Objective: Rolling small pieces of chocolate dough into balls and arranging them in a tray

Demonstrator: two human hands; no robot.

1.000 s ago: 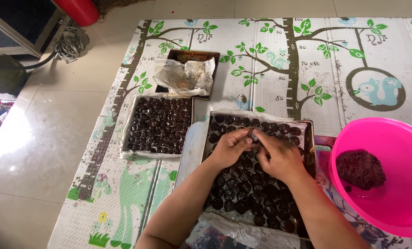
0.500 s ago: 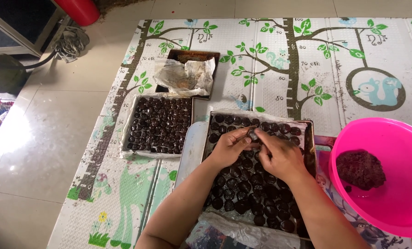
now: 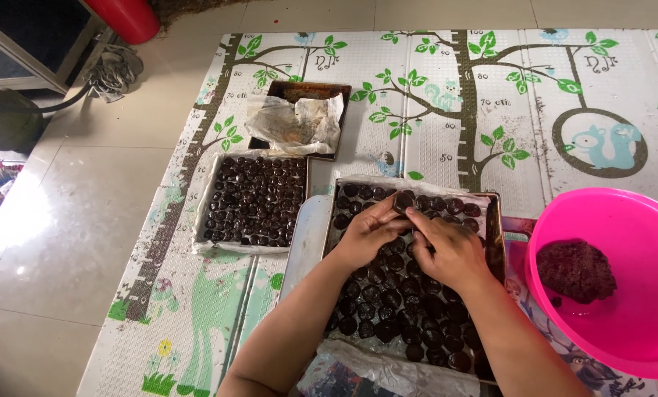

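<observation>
A metal baking tray (image 3: 496,220) lined with paper lies in front of me, packed with several small dark round dough pieces (image 3: 388,294). Over its upper part, my left hand (image 3: 365,234) and my right hand (image 3: 450,250) meet. Between their fingertips they pinch one dark dough piece (image 3: 404,200) just above the tray's top rows. Both forearms reach in from the bottom edge and hide part of the tray's middle.
A second lined tray (image 3: 254,200) full of dark pieces lies to the left. Behind it is a darker tray (image 3: 297,90) holding crumpled paper. A pink bowl (image 3: 623,242) with a dark dough lump (image 3: 575,270) sits right. All rest on a tree-patterned play mat (image 3: 432,110); tiled floor lies left.
Both hands stay over the same spot of the tray; the fingers have shifted only slightly around the held piece.
</observation>
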